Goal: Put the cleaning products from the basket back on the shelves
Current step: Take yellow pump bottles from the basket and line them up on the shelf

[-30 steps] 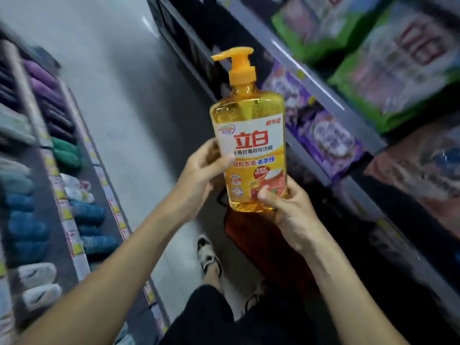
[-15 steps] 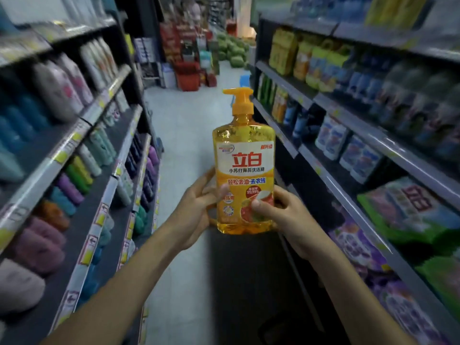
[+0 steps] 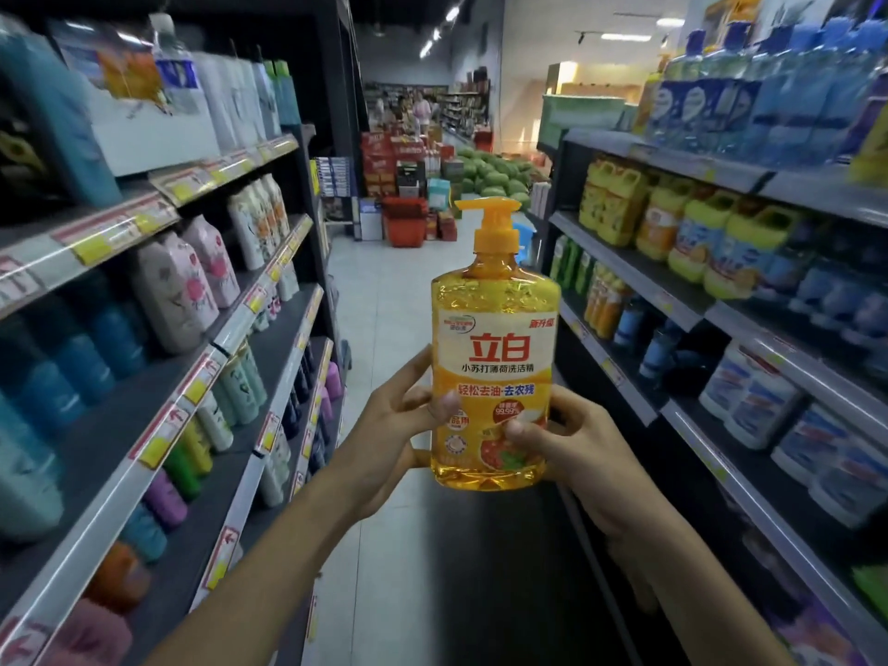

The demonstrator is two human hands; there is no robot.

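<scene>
An orange dish soap bottle (image 3: 495,358) with a pump top and a white-and-yellow label stands upright in the middle of the aisle, held in front of me. My left hand (image 3: 391,427) grips its lower left side, thumb on the label. My right hand (image 3: 579,449) grips the lower right side, thumb across the label's bottom. The basket is not in view. Shelves of cleaning products (image 3: 692,233) with yellow jugs and blue bottles run along my right.
Shelves of shampoo and body wash bottles (image 3: 202,290) line the left side. The tiled aisle floor (image 3: 384,300) runs ahead to red baskets (image 3: 406,221), stacked boxes and a pile of watermelons (image 3: 495,177). People stand far back in the store.
The view has swung up from the floor and low shelves to look down the aisle. The bottle stays upright in both hands, held the same way.
</scene>
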